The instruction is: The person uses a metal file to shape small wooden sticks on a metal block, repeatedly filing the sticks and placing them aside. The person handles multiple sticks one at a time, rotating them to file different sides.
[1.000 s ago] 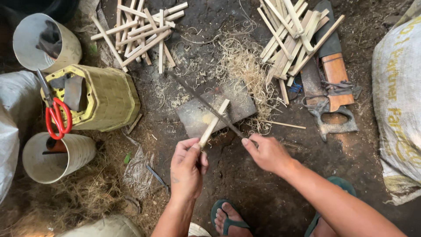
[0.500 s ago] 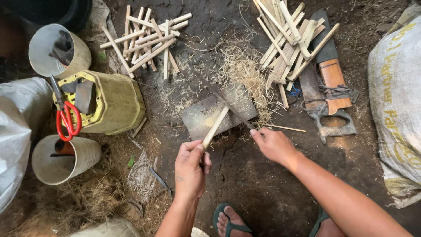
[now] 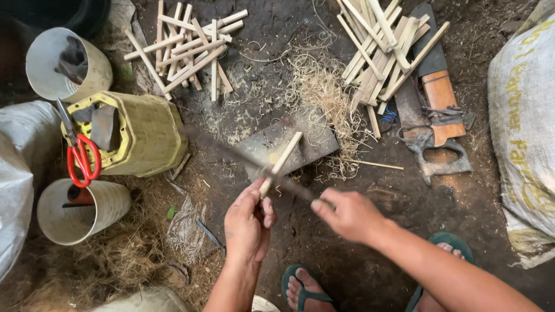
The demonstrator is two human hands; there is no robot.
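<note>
Pale tan bamboo stick (image 3: 281, 163) against a dull grey metal plate (image 3: 292, 147). Straw-coloured shavings (image 3: 321, 92) scattered over dark brown dirt floor (image 3: 277, 34). At left, a yellow-green woven basket (image 3: 147, 136) holds bright red-handled scissors (image 3: 82, 159). Two cream-coloured cylinders (image 3: 69, 69) stand beside it. Far right, a white sack (image 3: 523, 115) with faded yellow markings. An orange-brown wooden block (image 3: 442, 98) lies near grey saw handles (image 3: 442, 159). Teal flip-flops (image 3: 303, 292) near the bottom edge.
</note>
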